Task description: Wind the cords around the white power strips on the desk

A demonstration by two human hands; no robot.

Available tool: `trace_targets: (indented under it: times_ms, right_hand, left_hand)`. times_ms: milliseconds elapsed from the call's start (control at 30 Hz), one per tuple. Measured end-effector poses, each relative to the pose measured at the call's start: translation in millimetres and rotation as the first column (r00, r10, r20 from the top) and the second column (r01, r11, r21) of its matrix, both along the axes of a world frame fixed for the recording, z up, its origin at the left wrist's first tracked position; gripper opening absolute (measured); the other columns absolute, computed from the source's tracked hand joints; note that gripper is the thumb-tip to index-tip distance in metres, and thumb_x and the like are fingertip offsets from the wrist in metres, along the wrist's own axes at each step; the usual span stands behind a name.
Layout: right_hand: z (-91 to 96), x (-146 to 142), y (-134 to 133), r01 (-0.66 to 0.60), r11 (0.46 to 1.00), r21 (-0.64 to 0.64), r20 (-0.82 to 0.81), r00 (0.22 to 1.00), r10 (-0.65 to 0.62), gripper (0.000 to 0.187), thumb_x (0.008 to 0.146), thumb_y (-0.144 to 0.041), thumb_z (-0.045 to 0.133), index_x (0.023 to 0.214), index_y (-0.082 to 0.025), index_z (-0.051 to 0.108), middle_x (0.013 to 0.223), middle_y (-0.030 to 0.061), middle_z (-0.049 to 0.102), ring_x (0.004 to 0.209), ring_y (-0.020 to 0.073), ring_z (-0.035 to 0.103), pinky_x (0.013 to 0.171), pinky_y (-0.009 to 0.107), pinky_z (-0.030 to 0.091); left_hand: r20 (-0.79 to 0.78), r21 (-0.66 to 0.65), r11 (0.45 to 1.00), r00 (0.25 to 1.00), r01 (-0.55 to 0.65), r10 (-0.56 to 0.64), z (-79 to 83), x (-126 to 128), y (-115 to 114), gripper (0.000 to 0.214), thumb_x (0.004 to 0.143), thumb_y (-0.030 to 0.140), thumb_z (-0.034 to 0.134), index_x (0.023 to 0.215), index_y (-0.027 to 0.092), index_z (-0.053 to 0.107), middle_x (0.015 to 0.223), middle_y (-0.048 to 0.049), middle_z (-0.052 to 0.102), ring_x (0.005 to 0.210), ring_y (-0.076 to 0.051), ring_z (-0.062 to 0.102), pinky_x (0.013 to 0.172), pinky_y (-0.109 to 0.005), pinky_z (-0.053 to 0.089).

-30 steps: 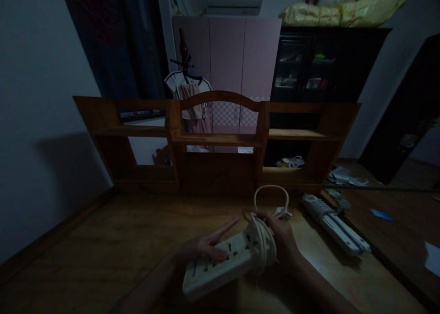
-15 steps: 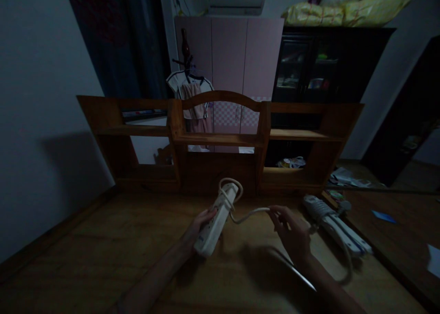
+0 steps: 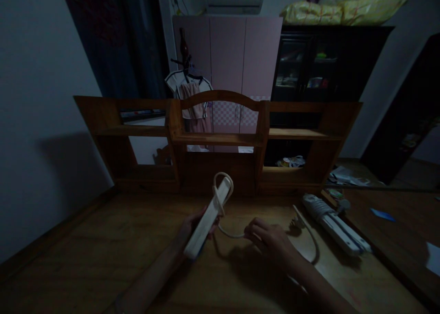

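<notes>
A white power strip [image 3: 206, 222] is tilted above the wooden desk, its far end pointing away from me. My left hand [image 3: 194, 223] grips it around the middle, with the fingers partly behind it. The strip's white cord [image 3: 231, 235] loops round its far end and runs across to my right hand [image 3: 266, 236]. That hand is closed on the cord in a pinch. Beyond my right wrist the loose cord curves over the desk, and its plug [image 3: 297, 221] appears to be near the other strip, though it is dim there.
A second white power strip [image 3: 338, 229], wound with its cord, lies at the desk's right. A wooden shelf unit [image 3: 220, 140] stands along the back. To the right, a lower surface holds a blue card [image 3: 382, 214] and white paper [image 3: 433, 258].
My left hand has turned the power strip so its narrow side faces up. My right hand has moved left and down, nearer the strip, and the loose cord has shifted.
</notes>
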State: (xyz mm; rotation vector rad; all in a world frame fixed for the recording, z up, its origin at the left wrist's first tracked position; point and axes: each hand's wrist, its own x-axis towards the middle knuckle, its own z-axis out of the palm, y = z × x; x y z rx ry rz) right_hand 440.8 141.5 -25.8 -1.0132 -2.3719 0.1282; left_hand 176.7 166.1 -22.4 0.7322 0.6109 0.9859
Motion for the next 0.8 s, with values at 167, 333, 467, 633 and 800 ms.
trace_targets:
  times_ms: [167, 333, 467, 633, 800]
  right_hand:
    - [-12.3, -1.8, -1.2, -0.031, 0.981, 0.189, 0.255, 0.967, -0.018, 0.024, 0.085, -0.011, 0.053, 0.106, -0.022, 0.057, 0.093, 0.0027, 0.062, 0.064, 0.0129, 0.058, 0.055, 0.022, 0.04]
    - [-7.1, 3.0, -1.2, 0.117, 0.949, 0.292, 0.121, 0.98, -0.158, 0.021, 0.086, -0.009, 0.048, 0.101, -0.02, 0.057, 0.093, 0.0051, 0.063, 0.064, 0.013, 0.058, 0.052, 0.023, 0.037]
    - [-5.3, 8.9, 2.1, 0.396, 0.904, 0.164, -0.242, 0.904, -0.352, 0.01, 0.093, -0.027, 0.046, 0.096, -0.021, 0.054, 0.077, 0.0014, 0.063, 0.059, 0.0128, 0.06, 0.052, 0.022, 0.039]
    - [1.0, 17.3, 2.9, 0.491, 0.871, -0.008, -0.487, 0.759, -0.432, 0.017, 0.092, -0.035, 0.046, 0.098, -0.02, 0.05, 0.083, 0.0034, 0.064, 0.057, 0.0132, 0.061, 0.053, 0.023, 0.044]
    - [11.0, 20.0, 0.1, 0.501, 0.865, -0.041, -0.589, 0.687, -0.425, 0.016, 0.093, -0.035, 0.044, 0.094, -0.02, 0.05, 0.075, 0.001, 0.057, 0.06, 0.0124, 0.058, 0.053, 0.021, 0.045]
  left_hand:
    - [0.015, 0.055, 0.951, 0.952, 0.305, -0.306, 4.8, -1.0, -11.1, 0.037, 0.077, 0.038, 0.058, 0.1, 0.009, 0.064, 0.074, -0.008, 0.064, 0.047, -0.011, 0.054, 0.04, -0.021, 0.046]
    - [-0.075, 0.049, 0.859, 0.859, 0.51, -0.506, 3.4, -5.5, -18.7, 0.056, 0.066, 0.029, 0.064, 0.118, 0.011, 0.058, 0.091, -0.011, 0.068, 0.066, -0.018, 0.063, 0.053, -0.023, 0.049]
    - [-0.169, -0.009, 0.861, 0.848, 0.508, -0.502, 0.0, -7.8, -15.5, 0.057, 0.061, 0.023, 0.067, 0.117, 0.013, 0.061, 0.109, -0.0113, 0.066, 0.079, -0.018, 0.065, 0.066, -0.022, 0.049]
    - [-0.193, 0.028, 0.952, 0.936, 0.306, -0.295, 2.7, 3.0, -12.4, 0.05, 0.066, 0.021, 0.067, 0.116, 0.016, 0.062, 0.103, -0.0077, 0.067, 0.078, -0.019, 0.065, 0.061, -0.022, 0.05]
    - [-0.102, 0.001, 0.999, 0.994, 0.05, -0.049, -7.6, 9.6, -1.0, 0.053, 0.081, 0.031, 0.058, 0.132, 0.019, 0.046, 0.091, -0.0084, 0.067, 0.061, -0.016, 0.063, 0.05, -0.025, 0.051]
